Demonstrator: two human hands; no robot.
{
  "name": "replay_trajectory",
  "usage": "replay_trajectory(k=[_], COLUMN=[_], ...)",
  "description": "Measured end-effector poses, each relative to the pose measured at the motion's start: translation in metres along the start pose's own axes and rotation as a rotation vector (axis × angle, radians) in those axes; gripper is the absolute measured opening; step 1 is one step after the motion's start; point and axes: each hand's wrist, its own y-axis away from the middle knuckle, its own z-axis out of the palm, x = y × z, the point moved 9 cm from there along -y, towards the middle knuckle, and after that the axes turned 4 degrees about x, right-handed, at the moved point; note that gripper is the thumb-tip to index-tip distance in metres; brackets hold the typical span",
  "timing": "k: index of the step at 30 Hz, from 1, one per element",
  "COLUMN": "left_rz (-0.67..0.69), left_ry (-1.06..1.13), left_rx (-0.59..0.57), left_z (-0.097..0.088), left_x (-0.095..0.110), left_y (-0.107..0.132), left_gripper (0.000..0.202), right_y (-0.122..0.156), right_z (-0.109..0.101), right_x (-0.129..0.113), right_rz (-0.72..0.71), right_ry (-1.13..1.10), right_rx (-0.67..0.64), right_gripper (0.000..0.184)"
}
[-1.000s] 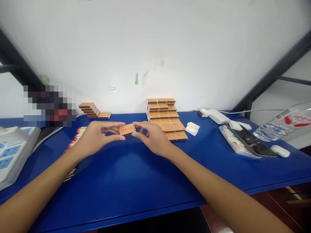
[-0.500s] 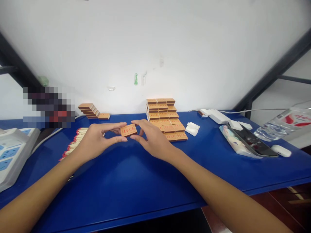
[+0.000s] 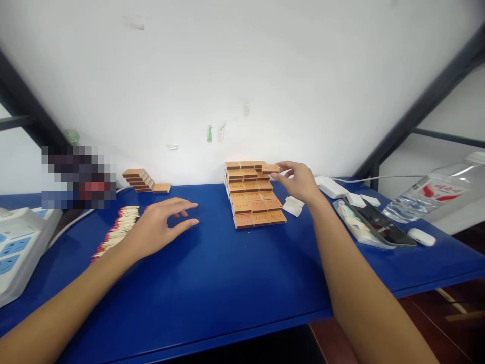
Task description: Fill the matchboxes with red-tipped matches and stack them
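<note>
Between the thumb and fingers of my right hand [image 3: 297,179] is a matchbox [image 3: 270,169], held at the upper right of a stepped stack of matchboxes [image 3: 257,206] against the wall. Whether the held box touches the stack I cannot tell. My left hand [image 3: 162,225] hovers over the blue table with thumb and fingers apart and nothing in it. Beside and partly behind that hand lies a row of loose red-tipped matches [image 3: 120,227]. Farther back, a smaller slanted pile of matchboxes [image 3: 137,180] stands near the wall, with one matchbox [image 3: 161,188] beside it.
On the left sits a white power strip [image 3: 17,247] with a cable. Right of the stack are crumpled white paper [image 3: 293,206], white adapters [image 3: 331,187], a dark phone [image 3: 386,222], a white earbud case [image 3: 422,236] and a tilted water bottle [image 3: 428,192]. Dark metal bars slant at both sides.
The matchbox, held by both hands before, has moved right to the stack in my right hand. My left hand has let go of it and stays at the left.
</note>
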Motion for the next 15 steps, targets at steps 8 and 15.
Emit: replay_trajectory(k=[8,15], left_rz=[-0.085,-0.177], left_ry=[-0.016,-0.178], left_rx=[-0.002,-0.143], left_z=[0.01,0.055], left_x=[-0.007,-0.01], left_y=[-0.005,-0.067], left_gripper=[0.044,0.056], right_y=[-0.006,-0.008], right_z=[0.032,0.037], right_x=[0.03,0.021], right_rz=[0.053,0.005], right_ry=[0.047,0.053], right_rx=[-0.128,-0.117], right_gripper=[0.048,0.037])
